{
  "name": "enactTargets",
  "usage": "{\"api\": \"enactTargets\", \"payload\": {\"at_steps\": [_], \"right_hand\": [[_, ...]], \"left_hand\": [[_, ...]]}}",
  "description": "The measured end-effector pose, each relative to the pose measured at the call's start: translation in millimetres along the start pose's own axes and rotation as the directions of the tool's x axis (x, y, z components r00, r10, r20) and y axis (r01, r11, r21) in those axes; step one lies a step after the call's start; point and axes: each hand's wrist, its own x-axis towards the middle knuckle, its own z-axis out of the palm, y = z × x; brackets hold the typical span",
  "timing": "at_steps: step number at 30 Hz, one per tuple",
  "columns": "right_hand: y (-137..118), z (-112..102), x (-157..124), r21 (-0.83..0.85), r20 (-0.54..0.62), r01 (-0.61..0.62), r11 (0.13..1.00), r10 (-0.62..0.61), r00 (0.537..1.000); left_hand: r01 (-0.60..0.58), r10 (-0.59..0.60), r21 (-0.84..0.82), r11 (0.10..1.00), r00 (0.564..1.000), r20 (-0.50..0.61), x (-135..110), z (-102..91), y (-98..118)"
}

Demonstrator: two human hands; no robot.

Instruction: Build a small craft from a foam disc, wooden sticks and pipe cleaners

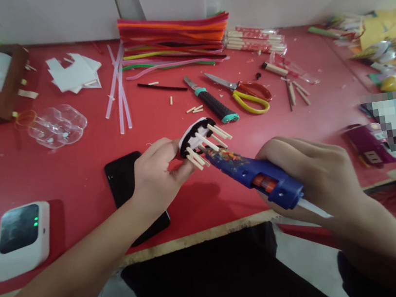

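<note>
Between the fingers and thumb of my left hand is a small white disc with a black rim. Several short pale wooden sticks stand out from its face, tilted toward the right. My right hand is wrapped round a blue glue gun with a flower pattern near its front. A translucent glue stick pokes out of the gun's back end. The nozzle points at the disc among the sticks; whether it touches is hidden. Below my left wrist lies a black phone.
On the red table lie a utility knife, scissors, glue sticks and pipe cleaners. A white device with a screen is at left, a clear plastic palette behind it, a purple box at right.
</note>
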Motion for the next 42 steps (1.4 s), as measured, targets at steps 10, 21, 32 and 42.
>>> {"api": "enactTargets", "payload": {"at_steps": [10,21,32,42], "right_hand": [[-1.3,5.0,-3.0,0.011,-0.008,-0.043,0.999,0.043,0.999],[0.6,6.9,-7.0,0.173,-0.01,-0.089,0.981,0.092,0.996],[2.8,9.5,-13.3,0.316,-0.055,-0.184,0.931,0.211,0.976],[5.0,14.8,-12.8,0.432,-0.012,-0.272,0.86,0.306,0.952]], "left_hand": [[0.029,-0.03,-0.04,0.999,0.999,-0.021,0.6,1.3,0.2],[0.278,-0.279,-0.201,0.939,0.96,0.023,-0.9,2.5,1.3],[0.412,-0.444,-0.467,0.782,0.895,0.046,2.4,8.2,-2.2],[0.375,-0.39,-0.599,0.707,0.914,0.113,5.9,8.2,0.4]]}}
